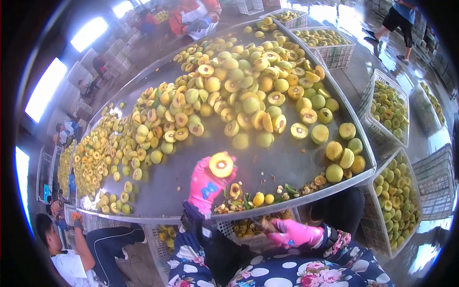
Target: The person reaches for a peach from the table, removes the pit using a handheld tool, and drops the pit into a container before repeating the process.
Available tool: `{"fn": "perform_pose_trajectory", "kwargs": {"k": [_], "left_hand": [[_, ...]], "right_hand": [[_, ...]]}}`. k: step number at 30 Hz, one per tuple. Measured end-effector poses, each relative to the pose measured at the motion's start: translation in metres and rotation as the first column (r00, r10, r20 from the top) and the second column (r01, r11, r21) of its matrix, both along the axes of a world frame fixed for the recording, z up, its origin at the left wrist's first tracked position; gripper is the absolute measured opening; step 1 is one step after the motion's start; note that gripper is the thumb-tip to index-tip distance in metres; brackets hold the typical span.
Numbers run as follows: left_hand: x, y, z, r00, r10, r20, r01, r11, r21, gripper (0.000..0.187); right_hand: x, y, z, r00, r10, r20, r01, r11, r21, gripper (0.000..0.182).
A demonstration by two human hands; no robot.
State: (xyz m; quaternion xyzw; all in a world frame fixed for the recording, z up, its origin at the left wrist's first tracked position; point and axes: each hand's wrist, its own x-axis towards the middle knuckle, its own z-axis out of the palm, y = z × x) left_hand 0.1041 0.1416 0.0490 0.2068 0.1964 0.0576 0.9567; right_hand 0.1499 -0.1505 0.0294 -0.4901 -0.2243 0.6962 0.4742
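Note:
My left hand, in a pink glove, holds up a halved yellow fruit with its cut face and pale pit showing, above the front of the metal table. Lower right, my right hand, also gloved in pink, is closed around a small tool that is partly hidden and blurred. A wide heap of halved green-yellow fruit covers much of the table. Near the front edge lie loose pits and scraps, with two small yellow pieces among them.
Crates of fruit stand at the right and top right. Beneath the table's front rim is a crate of scraps. A seated person is at lower left, another person beyond the table, and someone stands at upper right.

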Motion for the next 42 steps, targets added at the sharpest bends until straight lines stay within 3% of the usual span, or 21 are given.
{"fn": "perform_pose_trajectory", "kwargs": {"k": [2,9,10,11,13,15,17,19,24,27,30,32,36,38,39,42], "left_hand": [[-0.015,-0.028,0.003,0.999,-0.021,-0.024,0.021,1.0,0.009,0.043],[-0.043,-0.107,0.016,0.994,0.043,-0.105,-0.036,0.997,0.072,0.038],[-0.046,-0.113,0.011,0.996,0.032,-0.085,0.003,0.925,0.38,0.04],[-0.047,-0.119,0.009,0.998,0.016,-0.068,0.032,0.758,0.651,0.042],[-0.05,-0.128,0.012,0.996,0.035,-0.079,0.003,0.903,0.43,0.044],[-0.052,-0.134,0.006,0.998,0.024,-0.054,0.018,0.753,0.657,0.044],[-0.054,-0.138,0.009,0.999,0.039,-0.033,-0.01,0.789,0.614,0.041],[-0.053,-0.142,0.024,0.996,0.086,-0.028,-0.075,0.96,0.271,0.037],[-0.047,-0.157,0.022,0.969,0.228,-0.098,-0.177,0.911,0.373,0.037],[-0.047,-0.157,0.016,0.956,0.265,-0.123,-0.193,0.889,0.416,0.032],[-0.043,-0.157,0.011,0.945,0.291,-0.146,-0.183,0.845,0.503,0.029],[-0.043,-0.156,0.005,0.942,0.291,-0.169,-0.161,0.83,0.534,0.027],[-0.043,-0.154,-0.008,0.939,0.281,-0.199,-0.143,0.844,0.517,0.024],[-0.045,-0.157,-0.012,0.941,0.282,-0.186,-0.145,0.836,0.529,0.025],[-0.045,-0.159,-0.013,0.946,0.278,-0.169,-0.145,0.826,0.544,0.027],[-0.049,-0.161,-0.014,0.955,0.269,-0.128,-0.17,0.845,0.506,0.03]], "right_hand": [[-0.002,0.005,0.02,0.984,-0.127,0.126,0.122,0.991,0.046,0.026],[-0.008,0.005,0.046,0.777,-0.24,0.583,0.164,0.97,0.181,0.03],[-0.01,0.004,0.047,0.756,-0.236,0.61,0.169,0.971,0.167,0.03],[-0.011,0.003,0.048,0.735,-0.231,0.637,0.173,0.973,0.154,0.03],[-0.015,0.001,0.049,0.707,-0.256,0.659,0.187,0.967,0.175,0.03],[-0.019,0.0,0.049,0.693,-0.315,0.649,0.205,0.949,0.241,0.03],[-0.022,-0.001,0.043,0.642,-0.342,0.686,0.208,0.939,0.273,0.025],[-0.024,-0.002,0.042,0.612,-0.356,0.706,0.207,0.934,0.292,0.023],[-0.03,0.0,0.03,0.571,-0.321,0.756,0.179,0.947,0.266,0.024],[-0.03,0.001,0.037,0.615,-0.294,0.732,0.138,0.954,0.266,0.024],[-0.024,0.0,0.039,0.538,-0.25,0.805,0.015,0.958,0.287,0.024],[-0.021,0.0,0.03,0.581,-0.131,0.804,0.001,0.987,0.161,0.026],[-0.018,-0.001,0.034,0.743,-0.071,0.665,0.014,0.996,0.091,0.023],[-0.015,-0.004,0.03,0.953,-0.059,0.297,0.063,0.998,-0.001,0.021],[-0.014,-0.005,0.028,0.994,-0.065,0.09,0.07,0.996,-0.051,0.023],[-0.016,-0.008,0.025,0.971,-0.033,-0.235,0.04,0.999,0.024,0.029]]}}
